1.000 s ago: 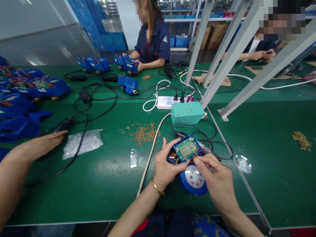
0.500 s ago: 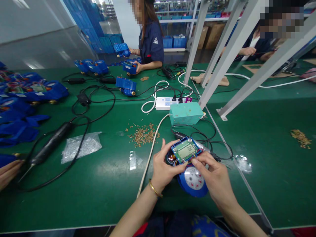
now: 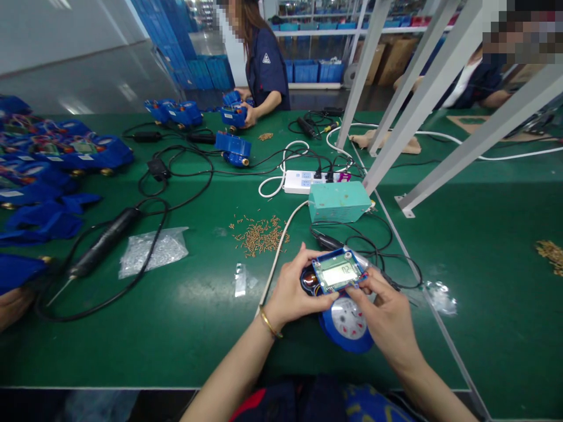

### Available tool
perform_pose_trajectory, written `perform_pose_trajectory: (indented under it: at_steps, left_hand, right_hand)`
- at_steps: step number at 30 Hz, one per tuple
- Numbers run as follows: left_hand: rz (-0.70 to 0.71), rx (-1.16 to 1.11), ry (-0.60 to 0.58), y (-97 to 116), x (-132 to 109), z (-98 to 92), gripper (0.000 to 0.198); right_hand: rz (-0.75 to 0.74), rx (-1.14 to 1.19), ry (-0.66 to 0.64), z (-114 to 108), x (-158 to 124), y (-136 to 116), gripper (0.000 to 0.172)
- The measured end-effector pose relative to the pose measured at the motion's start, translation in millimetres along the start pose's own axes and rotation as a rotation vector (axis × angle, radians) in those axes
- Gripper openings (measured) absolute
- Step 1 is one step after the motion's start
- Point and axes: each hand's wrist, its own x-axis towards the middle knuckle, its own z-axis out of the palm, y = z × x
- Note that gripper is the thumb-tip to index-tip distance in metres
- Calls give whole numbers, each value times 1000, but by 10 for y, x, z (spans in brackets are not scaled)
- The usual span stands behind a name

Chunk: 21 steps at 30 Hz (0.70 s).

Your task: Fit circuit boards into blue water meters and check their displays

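A green circuit board with a lit display (image 3: 338, 273) sits in a blue frame, tilted above a blue water meter (image 3: 347, 322) with a round white dial. My left hand (image 3: 292, 290) grips the board's left side, thumb along its lower edge. At the lower right corner, my right hand (image 3: 385, 310) pinches the board's edge near some red wires. Beside my left fingers, a dark round part and thin wires show under the board. The fingertips of both hands are partly hidden behind the board.
A pile of small brass screws (image 3: 263, 235) lies ahead, near a teal box (image 3: 339, 201) and a white power strip (image 3: 299, 181). Left are a black electric screwdriver (image 3: 105, 243), a bag of clear parts (image 3: 153, 252) and several blue meters (image 3: 105, 153). White metal posts (image 3: 409, 105) rise at right; co-workers sit beyond.
The view has shifted slightly. The board is tilted a little differently and its display looks brighter. The co-worker opposite has lowered one blue meter towards the other.
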Motion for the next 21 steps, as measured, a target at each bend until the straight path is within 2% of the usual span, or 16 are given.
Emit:
perform_pose_trajectory:
  at_steps: [4,9,14,21]
  left_hand:
    - [-41,-43,-56,15,21,-12,65]
    - [-45,-70,9,3,40,46,74]
    - [-37,-61,11,-3,45,73,69]
    - [-21,-58,-41,6,43,41,66]
  right_hand:
    - [-4,-38,-16,-16,-17,37,15]
    - [-13,-28,-17,-27,-16,74,15]
    - [-22,-16,-33,-13,-11,138,22]
    - [-72,-2,-68,-11,-20,204,8]
